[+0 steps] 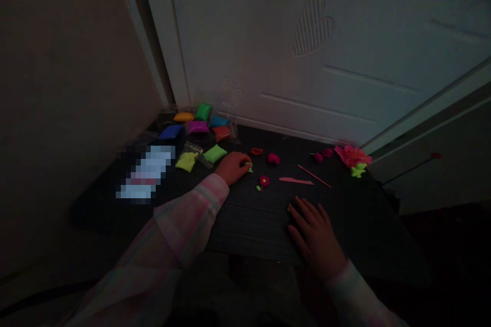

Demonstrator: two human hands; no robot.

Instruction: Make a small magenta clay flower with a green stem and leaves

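Right hand: I have the right hand (315, 237) palm down at the near edge of the bench (249, 219), grip open, fingers spread; a speck of green (288, 209) shows by one fingertip.
Flower: a small red flower (264, 181) with a pale centre, stem and green leaf lies on the bench between my hands, nearer the left.
Left hand: my left hand (233, 167) reaches in from the left, its fingertips at the green piece (249, 167); I cannot tell whether the grip is closed on it.
Tools: a pink knife (295, 181) lies right of the flower, and a thin pink stick (314, 176) slants just beyond it.
Clay: a magenta lump (273, 159) sits past the flower, an orange-red piece (257, 151) to its left; two smaller magenta pieces (322, 155) lie farther right.
Right end: a pink bloom (351, 156) rests beside a yellow-green piece (358, 170).
Left end: a pixelated patch (148, 171) lies near colored packs (197, 127), among them yellow, green, blue, purple, orange and red.
Backdrop: a white panel (268, 51) with raised striped hearts stands behind the bench in dim light.
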